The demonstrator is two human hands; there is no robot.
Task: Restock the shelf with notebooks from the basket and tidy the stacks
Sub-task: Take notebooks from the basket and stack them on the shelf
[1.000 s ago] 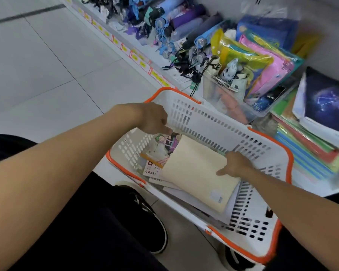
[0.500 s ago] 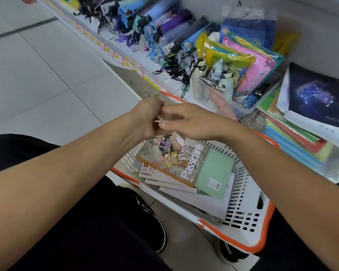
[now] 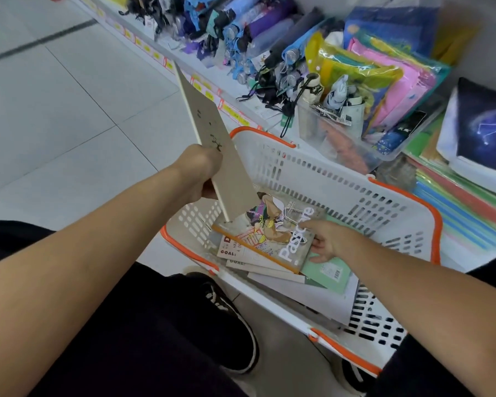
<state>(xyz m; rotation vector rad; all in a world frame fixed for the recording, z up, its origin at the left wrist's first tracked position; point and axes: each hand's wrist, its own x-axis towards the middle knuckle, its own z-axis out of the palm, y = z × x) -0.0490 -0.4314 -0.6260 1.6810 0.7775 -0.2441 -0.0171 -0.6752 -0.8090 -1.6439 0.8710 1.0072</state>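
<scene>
A white basket with orange rim (image 3: 341, 179) stands on the floor in front of me, holding several notebooks. My left hand (image 3: 202, 171) grips a cream notebook (image 3: 209, 138) and holds it up on edge over the basket's left side. My right hand (image 3: 327, 242) reaches into the basket and takes the right edge of the illustrated "Pasture" notebook (image 3: 272, 233), thumb below and fingers on its cover. A green notebook (image 3: 327, 270) and white ones lie under it. At the far right, the low shelf carries a stack of notebooks topped by a dark constellation one (image 3: 487, 127).
The shelf (image 3: 184, 67) also carries folded umbrellas (image 3: 241, 27), a clear bin (image 3: 355, 138) and bright plastic folders (image 3: 384, 70). A stack of coloured notebooks (image 3: 464, 207) lies under the constellation one. Grey floor tiles (image 3: 55, 96) spread to the left. My black shoes (image 3: 229, 316) sit beside the basket.
My left hand has raised the cream notebook clear of the basket by itself. My right hand let go of it and dropped back into the basket onto the illustrated notebook.
</scene>
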